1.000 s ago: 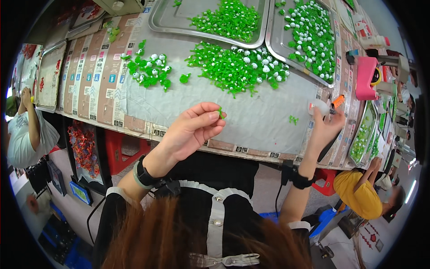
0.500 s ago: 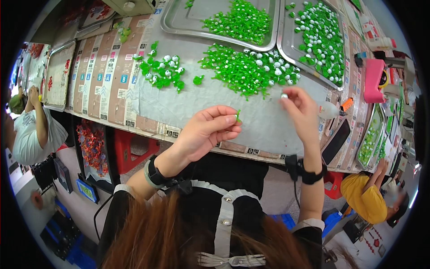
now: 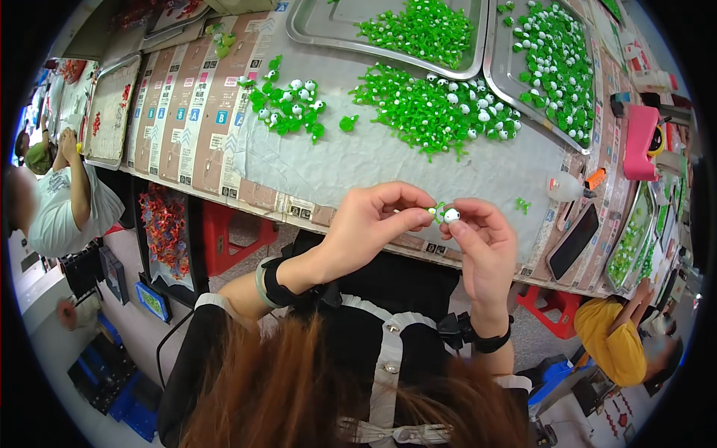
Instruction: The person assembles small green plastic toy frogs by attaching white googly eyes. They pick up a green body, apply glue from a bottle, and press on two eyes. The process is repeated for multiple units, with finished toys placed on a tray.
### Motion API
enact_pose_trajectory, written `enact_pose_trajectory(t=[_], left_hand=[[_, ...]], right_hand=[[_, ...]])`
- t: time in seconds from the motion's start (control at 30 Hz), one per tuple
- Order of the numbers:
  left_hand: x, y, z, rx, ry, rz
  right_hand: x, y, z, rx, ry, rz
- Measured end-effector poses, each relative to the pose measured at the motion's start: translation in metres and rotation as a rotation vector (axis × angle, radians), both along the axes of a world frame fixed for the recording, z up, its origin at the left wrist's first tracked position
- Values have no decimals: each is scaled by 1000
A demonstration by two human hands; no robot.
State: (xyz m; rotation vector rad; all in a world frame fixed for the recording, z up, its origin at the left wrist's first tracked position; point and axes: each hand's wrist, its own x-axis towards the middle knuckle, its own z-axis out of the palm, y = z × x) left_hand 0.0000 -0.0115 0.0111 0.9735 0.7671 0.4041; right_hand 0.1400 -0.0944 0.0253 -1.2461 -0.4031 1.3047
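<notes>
My left hand pinches a small green plastic figure piece between thumb and fingertips. Against it, my right hand holds a white ball-shaped piece with a dark dot; the two pieces touch or nearly touch, but the fingers hide where they meet. Beyond my hands lies a heap of green figure pieces, with white dotted balls along its right side. A smaller cluster of green pieces with white balls is at the left. One loose green piece lies right of my right hand.
Metal trays holding green and white pieces stand at the back. At the right are a phone, a glue-like bottle, an orange-handled tool and a pink tape dispenser. Other people sit at both sides.
My right hand has come left and nearer from beside the heap, bringing the white ball to the green piece. My left hand has shifted slightly right in the picture. The head view has also shifted.
</notes>
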Motion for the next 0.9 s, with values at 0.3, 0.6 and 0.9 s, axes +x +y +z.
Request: enact_pose_trajectory(t=[0.3, 0.6, 0.9], left_hand=[[1, -2, 7, 307, 87, -27], [-2, -4, 7, 576, 138, -98], [-1, -5, 11, 599, 50, -61]], right_hand=[[-2, -3, -2, 13, -132, 9], [-6, -12, -8, 83, -246, 11], [-10, -15, -4, 93, -337, -6]])
